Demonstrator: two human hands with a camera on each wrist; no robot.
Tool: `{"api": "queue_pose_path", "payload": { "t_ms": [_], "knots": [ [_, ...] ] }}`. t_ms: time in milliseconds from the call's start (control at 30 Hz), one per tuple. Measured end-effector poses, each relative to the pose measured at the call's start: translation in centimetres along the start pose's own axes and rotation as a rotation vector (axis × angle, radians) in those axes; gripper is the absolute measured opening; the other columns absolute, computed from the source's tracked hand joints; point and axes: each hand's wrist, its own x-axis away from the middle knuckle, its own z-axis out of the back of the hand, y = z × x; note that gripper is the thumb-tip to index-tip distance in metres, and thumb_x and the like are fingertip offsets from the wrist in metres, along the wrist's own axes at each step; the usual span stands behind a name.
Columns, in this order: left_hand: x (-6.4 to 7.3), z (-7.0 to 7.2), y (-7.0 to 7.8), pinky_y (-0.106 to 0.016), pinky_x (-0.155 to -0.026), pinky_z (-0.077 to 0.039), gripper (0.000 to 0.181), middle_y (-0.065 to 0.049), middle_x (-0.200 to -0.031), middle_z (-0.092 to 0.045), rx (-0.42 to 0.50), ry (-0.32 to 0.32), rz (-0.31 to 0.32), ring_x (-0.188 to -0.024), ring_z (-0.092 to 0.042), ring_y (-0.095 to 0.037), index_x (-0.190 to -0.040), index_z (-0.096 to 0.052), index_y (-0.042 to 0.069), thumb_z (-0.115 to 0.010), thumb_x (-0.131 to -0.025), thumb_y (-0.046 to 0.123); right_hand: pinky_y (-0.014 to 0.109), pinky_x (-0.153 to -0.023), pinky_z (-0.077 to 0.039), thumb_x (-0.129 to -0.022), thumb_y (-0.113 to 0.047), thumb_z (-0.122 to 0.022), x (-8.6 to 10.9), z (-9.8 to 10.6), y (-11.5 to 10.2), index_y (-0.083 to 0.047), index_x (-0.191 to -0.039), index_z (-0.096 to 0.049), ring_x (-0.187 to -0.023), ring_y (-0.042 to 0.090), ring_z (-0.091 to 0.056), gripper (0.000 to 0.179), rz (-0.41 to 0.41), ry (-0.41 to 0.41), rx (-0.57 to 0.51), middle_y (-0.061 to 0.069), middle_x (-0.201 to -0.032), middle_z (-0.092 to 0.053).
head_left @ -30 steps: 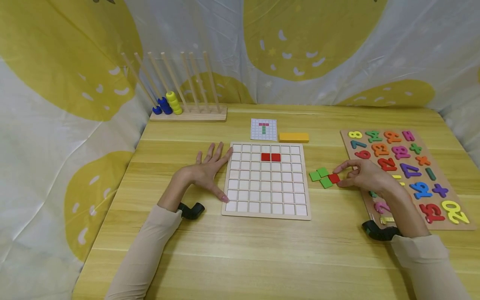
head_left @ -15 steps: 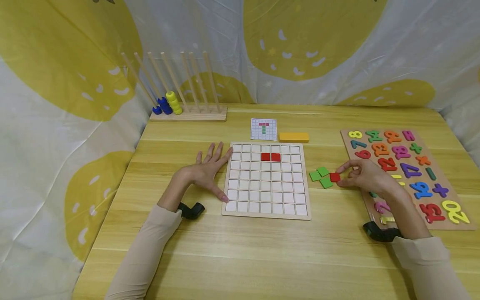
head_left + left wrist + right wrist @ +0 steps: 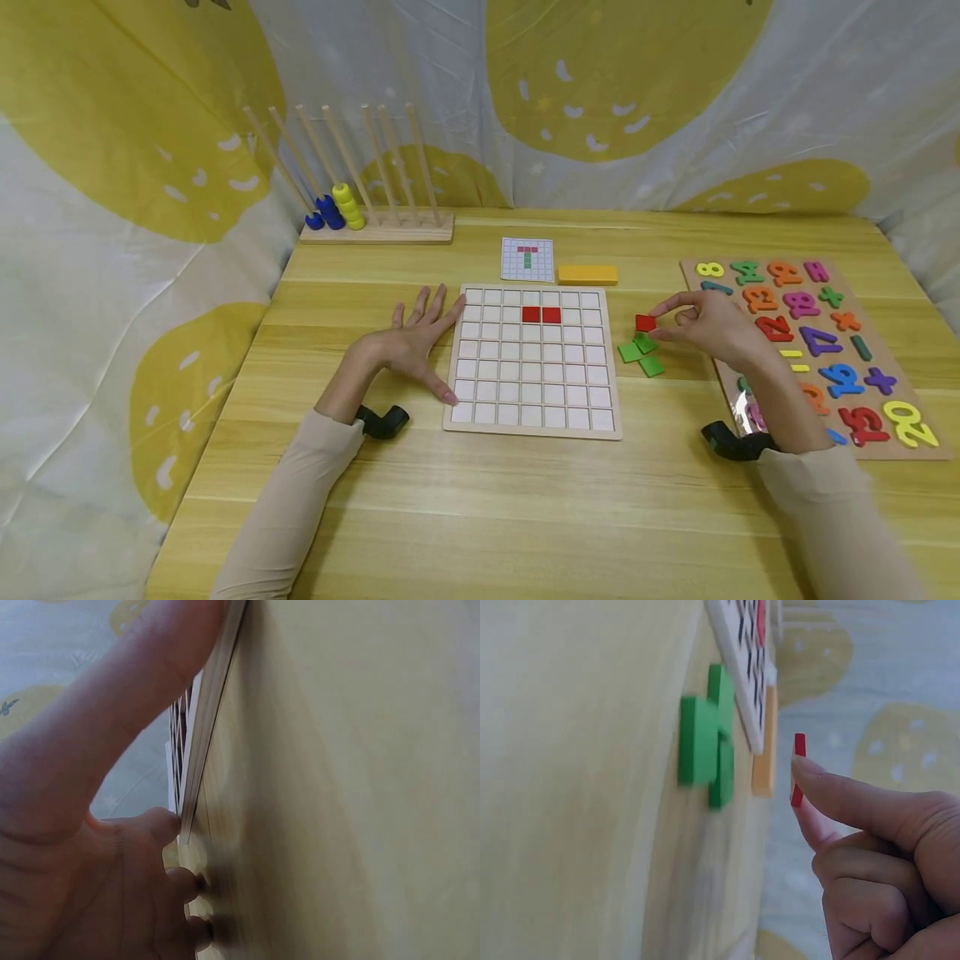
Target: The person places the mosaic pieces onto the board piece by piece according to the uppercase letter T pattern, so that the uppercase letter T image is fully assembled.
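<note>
– Shifted since the earlier frame: one red tile (image 3: 645,322), now raised off the table (image 3: 525,517) and farther from the person, carried by the right hand (image 3: 716,329). Unmoved: the left hand (image 3: 416,346).

– Held how?

– Pinched between right thumb and forefinger, clamped firmly on the tile, with the other fingers curled in. On the left, fingers spread well apart, thumb and forefinger touching the left edge of the grid board (image 3: 531,372).

– And where exactly, that tile?

– In the air to the right of the grid board, near but apart from it. Clear of the green tiles (image 3: 651,365), judging by the right wrist view.

– Counted?

– Three green tiles, bunched together on the table. Two red squares (image 3: 551,315) in the grid board, side by side in the second row from the far edge, fourth and fifth columns. Seven rows of seven cells.

– Around all that?

– Beyond the board, one card (image 3: 527,260) printed with a red-and-green T; just beside it, one orange block (image 3: 587,276). Farther left, one rod rack (image 3: 377,236): seven rods, beads (image 3: 348,206) on three, blue on two and yellow on one.

– In the way?

– Right hand and forearm, across part of one number board (image 3: 896,452); numerals too covered for a full count. Farthest green tile, partly hidden in the head view.
</note>
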Motion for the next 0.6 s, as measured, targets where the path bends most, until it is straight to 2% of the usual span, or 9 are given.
{"api": "queue_pose_path", "payload": {
  "t_ms": [233,600],
  "knots": [
    [0.0,0.1,0.0,-0.071,-0.120,0.020,0.152,-0.018,-0.167,0.035,-0.007,0.004,-0.006,-0.153,0.035,-0.041,-0.165,0.017,0.018,-0.093,-0.067,0.057,0.026,-0.046,-0.025,-0.094,-0.026,-0.077,-2.4,-2.0,-3.6,-0.004,-0.121,-0.067,-0.048,0.009,-0.021,0.036,0.032,-0.037,-0.047,-0.008,-0.058,-0.025],
    [0.0,0.1,0.1,-0.071,-0.120,0.020,0.152,-0.018,-0.167,0.034,0.004,0.006,-0.001,-0.154,0.034,-0.041,-0.166,0.016,0.018,-0.094,-0.067,0.056,0.028,-0.054,-0.025,-0.084,-0.021,-0.087,-5.3,-5.9,-8.0,-0.007,-0.109,-0.077,-0.053,0.013,-0.024,0.031,0.067,0.005,-0.049,-0.007,-0.055,-0.024]
  ]
}}
